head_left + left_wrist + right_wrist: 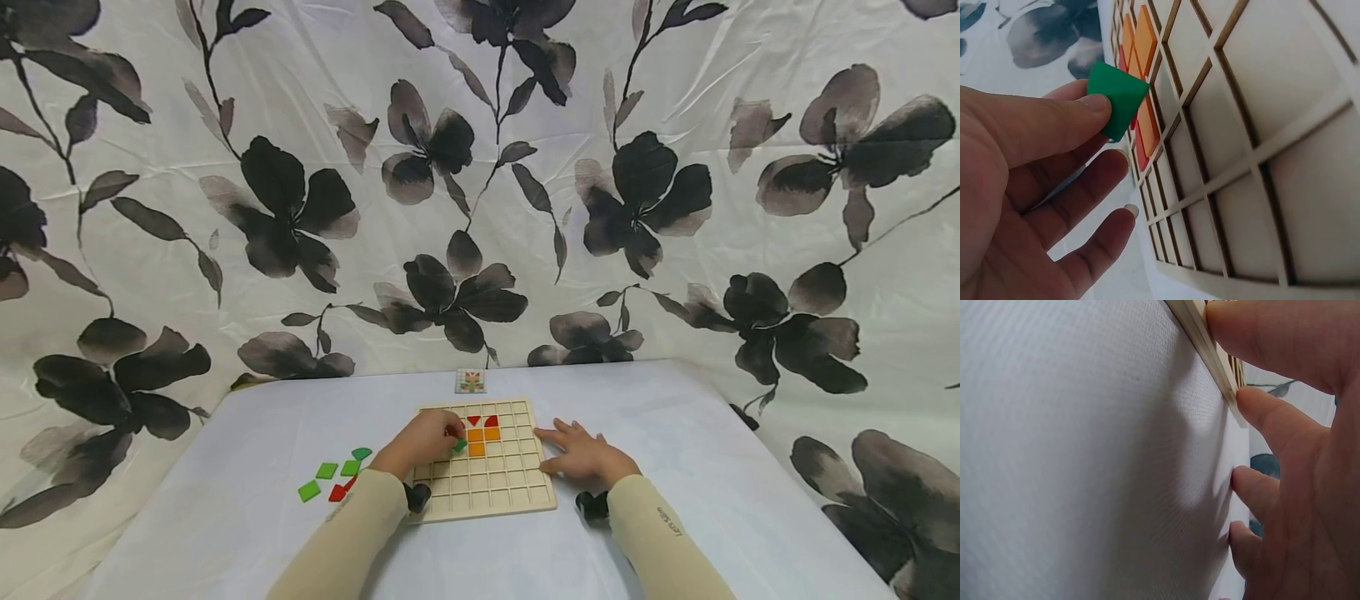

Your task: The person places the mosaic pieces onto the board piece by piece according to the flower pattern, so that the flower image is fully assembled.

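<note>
My left hand pinches a green tile between thumb and fingers, just above the upper left part of a wooden grid board. In the left wrist view the other fingers are spread apart below the tile. Several orange tiles lie in the grid beside it, with red pieces in the row behind them; the hand hides part of this area. My right hand is spread, its thumb and index fingertip touching the board's right edge.
Loose green tiles, a dark green piece and red pieces lie on the white table left of the board, partly behind the left forearm. A small picture card lies beyond the board. A floral curtain hangs behind the table.
</note>
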A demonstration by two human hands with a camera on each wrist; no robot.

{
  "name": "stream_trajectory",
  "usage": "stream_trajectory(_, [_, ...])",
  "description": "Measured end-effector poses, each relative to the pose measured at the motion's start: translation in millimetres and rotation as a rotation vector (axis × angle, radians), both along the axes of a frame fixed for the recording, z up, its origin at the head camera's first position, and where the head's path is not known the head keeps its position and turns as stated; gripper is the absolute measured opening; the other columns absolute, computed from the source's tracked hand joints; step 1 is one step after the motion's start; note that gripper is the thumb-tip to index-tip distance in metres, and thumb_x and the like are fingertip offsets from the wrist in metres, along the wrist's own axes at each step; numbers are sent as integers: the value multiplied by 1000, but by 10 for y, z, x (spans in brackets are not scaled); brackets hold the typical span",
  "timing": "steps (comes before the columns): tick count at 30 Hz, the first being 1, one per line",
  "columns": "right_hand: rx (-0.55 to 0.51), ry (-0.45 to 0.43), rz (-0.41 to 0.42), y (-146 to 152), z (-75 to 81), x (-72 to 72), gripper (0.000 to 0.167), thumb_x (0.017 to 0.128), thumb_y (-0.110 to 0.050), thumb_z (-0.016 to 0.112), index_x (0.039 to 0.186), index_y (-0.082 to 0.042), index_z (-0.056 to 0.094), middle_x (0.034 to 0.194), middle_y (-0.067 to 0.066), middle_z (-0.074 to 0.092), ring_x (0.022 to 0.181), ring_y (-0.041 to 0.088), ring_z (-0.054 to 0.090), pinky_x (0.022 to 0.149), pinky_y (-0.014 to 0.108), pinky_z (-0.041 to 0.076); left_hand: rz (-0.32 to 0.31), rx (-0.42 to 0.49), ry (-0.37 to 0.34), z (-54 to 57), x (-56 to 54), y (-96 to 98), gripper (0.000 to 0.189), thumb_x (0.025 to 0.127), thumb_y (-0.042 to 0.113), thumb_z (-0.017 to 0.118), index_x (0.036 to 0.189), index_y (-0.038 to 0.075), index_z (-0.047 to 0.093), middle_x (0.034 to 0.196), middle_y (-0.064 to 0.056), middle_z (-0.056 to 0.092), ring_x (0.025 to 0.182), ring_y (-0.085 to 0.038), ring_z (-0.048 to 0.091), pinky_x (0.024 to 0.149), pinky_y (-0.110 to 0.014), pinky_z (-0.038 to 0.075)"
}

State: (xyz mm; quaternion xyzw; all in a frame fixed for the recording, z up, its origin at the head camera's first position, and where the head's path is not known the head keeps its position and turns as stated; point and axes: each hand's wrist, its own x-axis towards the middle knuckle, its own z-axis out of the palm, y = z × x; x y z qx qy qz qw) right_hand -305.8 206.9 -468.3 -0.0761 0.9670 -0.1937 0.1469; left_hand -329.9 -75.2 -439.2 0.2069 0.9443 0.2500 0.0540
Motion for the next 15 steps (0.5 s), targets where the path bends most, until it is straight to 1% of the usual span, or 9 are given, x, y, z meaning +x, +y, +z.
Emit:
stream_trajectory(2, [3,0,1,-4,4,1,65,86,-46,62,146,-31,42,159,10,27,147,42,17,108,74,11,-2,0,5,-13,-8,9,14,88,1,61,88,12,70,87,1,66,82,-14,55,82,-36,49])
stream_trajectory(5, [8,5,4,-4,4,5,65,87,-46,62,146,-31,42,159,9,27,147,42,17,109,73,11,6,-2,24,-48,-21,16,14,88,2,61,92,10,71,90,0,66,82,-14,55,81,-36,49])
stream_trajectory(8, [5,10,8,-1,4,10,64,87,-45,61,146,-30,42,159,10,27,147,42,17,108,74,11,40,-4,18,-75,-18,23,13,89,4,61,96,11,70,89,-1,65,80,-16,53,78,-35,48])
stream_trajectory(12, [4,12,10,2,-2,11,64,87,-45,61,146,-30,42,159,10,27,147,42,17,109,73,11,92,-1,-12,-94,-11,34,11,90,5,62,95,12,69,88,-2,63,79,-17,52,76,-34,46])
stream_trajectory(15, [3,11,9,3,-11,7,64,87,-46,61,146,-30,42,159,10,27,147,42,17,109,73,11,103,7,-19,-109,-8,41,11,90,5,61,95,12,68,89,-2,63,78,-17,52,73,-32,46])
